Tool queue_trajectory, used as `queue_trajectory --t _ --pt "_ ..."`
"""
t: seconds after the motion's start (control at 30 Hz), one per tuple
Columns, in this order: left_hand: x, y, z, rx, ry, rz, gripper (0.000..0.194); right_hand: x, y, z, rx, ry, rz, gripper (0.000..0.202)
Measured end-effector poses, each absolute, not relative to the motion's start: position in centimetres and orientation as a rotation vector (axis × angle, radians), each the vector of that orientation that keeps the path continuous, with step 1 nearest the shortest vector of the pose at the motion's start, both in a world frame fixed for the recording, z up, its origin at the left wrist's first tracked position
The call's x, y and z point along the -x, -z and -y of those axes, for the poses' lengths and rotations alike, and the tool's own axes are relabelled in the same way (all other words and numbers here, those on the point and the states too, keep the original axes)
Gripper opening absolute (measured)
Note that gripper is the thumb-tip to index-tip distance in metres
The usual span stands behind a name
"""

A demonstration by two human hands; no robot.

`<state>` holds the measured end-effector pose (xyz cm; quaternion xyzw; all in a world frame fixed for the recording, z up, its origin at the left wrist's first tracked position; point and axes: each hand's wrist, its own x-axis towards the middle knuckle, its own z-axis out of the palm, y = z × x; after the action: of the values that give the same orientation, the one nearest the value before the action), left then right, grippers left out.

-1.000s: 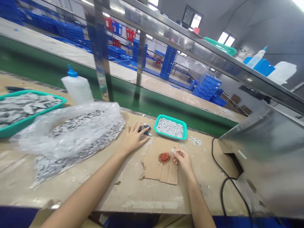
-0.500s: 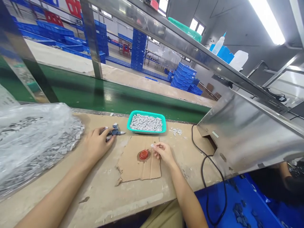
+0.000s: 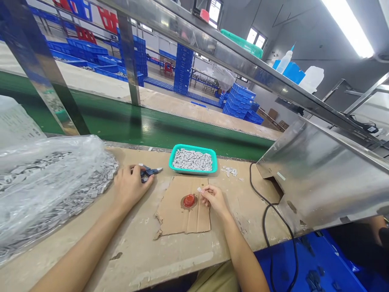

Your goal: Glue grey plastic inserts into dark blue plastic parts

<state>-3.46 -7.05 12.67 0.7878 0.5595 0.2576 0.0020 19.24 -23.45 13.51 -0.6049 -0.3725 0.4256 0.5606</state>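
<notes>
Near the back left of the table, my left hand [image 3: 130, 184] is bent over a few small dark blue-grey pieces [image 3: 147, 172] with pale tips. Its thumb and fingers close around them; the fingers partly hide the grip. My right hand [image 3: 214, 198] pinches a small white piece [image 3: 199, 189] between thumb and fingertips. That piece is held just right of a small round red dish [image 3: 189, 200] with a glossy wet look. Around the dish, a dark stain marks the torn cardboard sheet [image 3: 176, 221]. Behind it stands a green basket [image 3: 172, 159] full of small grey-white pieces.
A clear plastic bag [image 3: 60, 178] of grey-white pieces lies left. Loose chips [image 3: 230, 171] lie right of the basket. A black cable [image 3: 264, 227] loops beside a metal housing [image 3: 322, 174]. A blue bin [image 3: 282, 263] is below right; a metal shelf [image 3: 237, 56] crosses above.
The view has turned slightly left, so things sit further right. My left fingers have shifted on the dark pieces, which lie differently. My right hand still pinches the white piece near the dish.
</notes>
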Motion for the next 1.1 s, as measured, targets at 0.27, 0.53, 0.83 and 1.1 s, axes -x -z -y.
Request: queue_trajectory --t 0.27,0.53,0.83,1.1 --pt "3.4 -11.2 6.7 -2.630 -0.916 -1.451 0.038 -19.3 -13.4 23.4 1.422 -0.998 0.876 0.038" --pt "3.9 -11.8 6.9 -2.546 -0.928 -1.473 0.034 -19.3 -13.3 23.3 1.422 -0.980 0.869 0.038" --pt "3.6 -12.5 7.9 -2.474 -0.985 -1.578 0.025 -19.3 -13.3 23.4 1.418 -0.976 0.868 0.040" --pt "3.6 -11.8 7.8 -2.588 -0.996 -1.673 0.037 -19.4 -12.9 23.3 1.418 -0.962 0.864 0.044"
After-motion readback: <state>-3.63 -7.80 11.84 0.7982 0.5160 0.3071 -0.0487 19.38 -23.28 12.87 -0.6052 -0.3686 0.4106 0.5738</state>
